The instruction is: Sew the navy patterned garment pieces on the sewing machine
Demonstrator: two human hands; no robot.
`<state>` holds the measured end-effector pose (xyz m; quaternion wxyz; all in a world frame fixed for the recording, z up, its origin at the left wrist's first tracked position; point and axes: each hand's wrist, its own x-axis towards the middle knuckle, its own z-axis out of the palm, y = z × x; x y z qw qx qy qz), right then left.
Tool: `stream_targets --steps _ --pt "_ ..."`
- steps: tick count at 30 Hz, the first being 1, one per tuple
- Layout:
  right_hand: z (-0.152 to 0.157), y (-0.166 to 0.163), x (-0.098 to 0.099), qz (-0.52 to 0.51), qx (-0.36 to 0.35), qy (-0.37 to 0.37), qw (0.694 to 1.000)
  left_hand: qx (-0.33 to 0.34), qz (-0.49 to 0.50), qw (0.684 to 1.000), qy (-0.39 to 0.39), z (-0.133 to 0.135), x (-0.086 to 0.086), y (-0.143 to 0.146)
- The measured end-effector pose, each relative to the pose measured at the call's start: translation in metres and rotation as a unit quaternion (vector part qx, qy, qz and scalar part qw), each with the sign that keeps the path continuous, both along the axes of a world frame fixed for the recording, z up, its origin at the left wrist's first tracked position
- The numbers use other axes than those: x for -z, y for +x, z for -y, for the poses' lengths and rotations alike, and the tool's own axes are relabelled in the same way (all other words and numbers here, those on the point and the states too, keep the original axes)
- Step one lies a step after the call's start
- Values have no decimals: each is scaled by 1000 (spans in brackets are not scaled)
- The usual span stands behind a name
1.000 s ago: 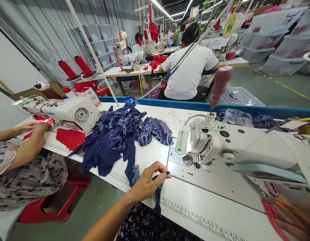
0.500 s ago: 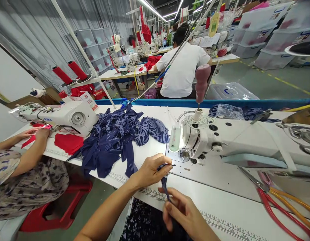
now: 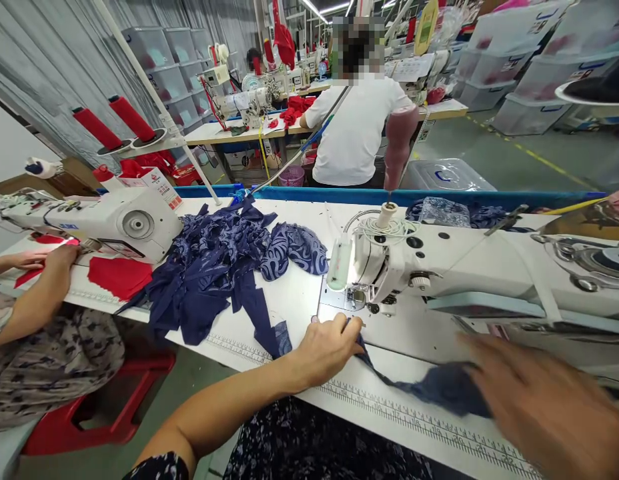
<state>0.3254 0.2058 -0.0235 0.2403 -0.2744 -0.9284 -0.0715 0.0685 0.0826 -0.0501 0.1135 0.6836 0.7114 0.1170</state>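
Note:
My left hand (image 3: 329, 353) is closed on one end of a navy fabric strip (image 3: 439, 387), at the table just in front of the sewing machine (image 3: 389, 267) needle area. The strip runs right along the ruler edge and widens toward my right hand (image 3: 544, 393). That hand is smeared by motion, over the place where the scissors lay, so its grip does not show clearly. Left of the machine lie a patterned navy bra cup piece (image 3: 294, 250) and a heap of navy fabric pieces (image 3: 209, 267).
At the left a co-worker's hands (image 3: 59, 263) work at another sewing machine (image 3: 134, 223) beside red fabric (image 3: 119, 277). A person in a white shirt (image 3: 354, 133) sits ahead. Red thread cones (image 3: 132, 120) stand on a rack. A printed ruler (image 3: 389, 403) runs along the table's front edge.
My right hand has swung far right, away from my left hand, and the navy strip now stretches out rightward. My left hand has shifted slightly right. The scissors are now mostly covered.

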Motion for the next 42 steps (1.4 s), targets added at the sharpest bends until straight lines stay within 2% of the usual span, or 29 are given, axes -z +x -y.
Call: stream_targets --steps 1,3,5,8,10,13,15,16,19,20,21,24,26,29,32,36,42 --pt "7 -18 2 18 -66 9 998 -16 4 1000 -18 -3 -1 3" --pt "24 -50 13 -17 -173 -31 984 -46 13 998 -49 -7 -5 3" --pt "36 -72 30 -37 -211 -65 975 -67 24 995 -67 -7 -12 -2" --pt "43 -81 50 -34 -204 -74 976 -63 55 994 -69 2 -24 -15" --pt "41 -78 56 -19 -197 -69 978 -64 49 994 -76 13 -32 -24" --pt "39 -76 54 -28 -195 -72 978 -115 -53 987 -96 31 -37 -33" --pt "39 -77 48 -36 -207 -80 974 -119 -124 984 -49 39 -35 -33" --pt "39 -79 45 -38 -214 -83 972 -84 -140 987 -1 42 -32 -31" --pt "42 -81 37 -32 -232 -73 969 111 -116 978 135 44 -14 -20" --pt "43 -79 35 -33 -231 -64 970 150 -98 971 157 44 -7 -15" --pt "44 -76 35 -35 -228 -50 972 161 -81 969 169 43 0 -10" --pt "46 -61 37 1 -224 18 974 120 -23 977 176 43 18 1" --pt "47 -51 38 29 -218 55 974 118 20 980 162 42 23 5" --pt "51 -47 35 30 -211 11 977 133 57 980 134 39 21 6" --pt "51 -59 32 -9 -210 -36 977 148 70 980 112 36 16 2" --pt "51 -76 41 -58 -190 -36 979 141 33 984 103 38 12 -4" --pt "58 -80 45 -102 -169 -48 979 140 -61 976 153 46 13 -10"
